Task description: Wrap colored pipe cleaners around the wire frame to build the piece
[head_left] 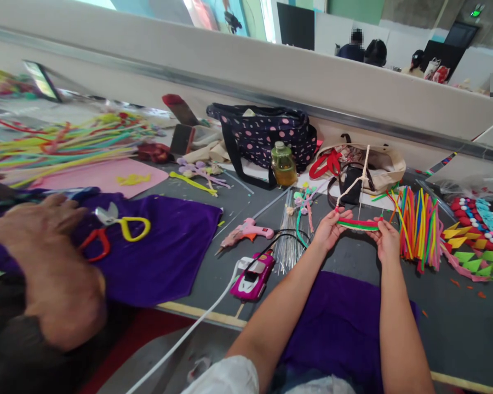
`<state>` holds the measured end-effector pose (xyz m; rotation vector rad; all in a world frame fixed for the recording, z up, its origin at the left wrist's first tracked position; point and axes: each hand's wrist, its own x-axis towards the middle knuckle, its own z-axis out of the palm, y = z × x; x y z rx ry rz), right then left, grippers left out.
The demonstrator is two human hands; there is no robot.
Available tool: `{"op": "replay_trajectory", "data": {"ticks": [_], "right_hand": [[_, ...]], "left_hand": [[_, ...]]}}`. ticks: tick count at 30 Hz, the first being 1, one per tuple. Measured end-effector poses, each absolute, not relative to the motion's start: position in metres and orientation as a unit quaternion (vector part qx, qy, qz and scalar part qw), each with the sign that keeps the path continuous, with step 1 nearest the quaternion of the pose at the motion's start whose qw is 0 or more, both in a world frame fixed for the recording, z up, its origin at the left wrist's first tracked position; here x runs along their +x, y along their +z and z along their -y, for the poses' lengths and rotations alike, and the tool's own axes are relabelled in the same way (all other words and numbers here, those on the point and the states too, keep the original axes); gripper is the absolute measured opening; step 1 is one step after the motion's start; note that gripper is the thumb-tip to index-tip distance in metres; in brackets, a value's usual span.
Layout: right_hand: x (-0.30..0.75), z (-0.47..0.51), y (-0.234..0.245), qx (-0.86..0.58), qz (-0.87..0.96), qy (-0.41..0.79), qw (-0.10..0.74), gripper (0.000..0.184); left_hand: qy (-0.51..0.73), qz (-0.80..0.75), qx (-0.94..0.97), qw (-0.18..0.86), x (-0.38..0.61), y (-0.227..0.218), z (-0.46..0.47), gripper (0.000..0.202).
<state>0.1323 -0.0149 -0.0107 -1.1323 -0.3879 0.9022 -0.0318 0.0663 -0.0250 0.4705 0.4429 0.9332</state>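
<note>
Head view: both hands (330,226) (388,236) hold a striped band (359,224); sign (477,11) illegible.

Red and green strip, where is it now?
Head view, right of centre: the strip is held between left hand and right hand, left of the colourful bundle.

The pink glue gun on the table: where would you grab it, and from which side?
I'd take the pink glue gun by its handle, coming from the right, where the person's left hand is. It seems to lie on its side, handle pointing right, orange trigger beside it, while the narrow nozzle points left, away from that approach.
</note>
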Motion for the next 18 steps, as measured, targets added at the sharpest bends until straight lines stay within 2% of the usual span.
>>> {"op": "replay_trajectory", "data": {"ticks": [18], "right_hand": [[0.1374,0.0186,-0.0135,-0.536,0.163,0.371,0.74,0.037]], "left_hand": [[0.439,-0.267,0.285,0.809,-0.0302,-0.0284,-0.0647,0.026]]}}
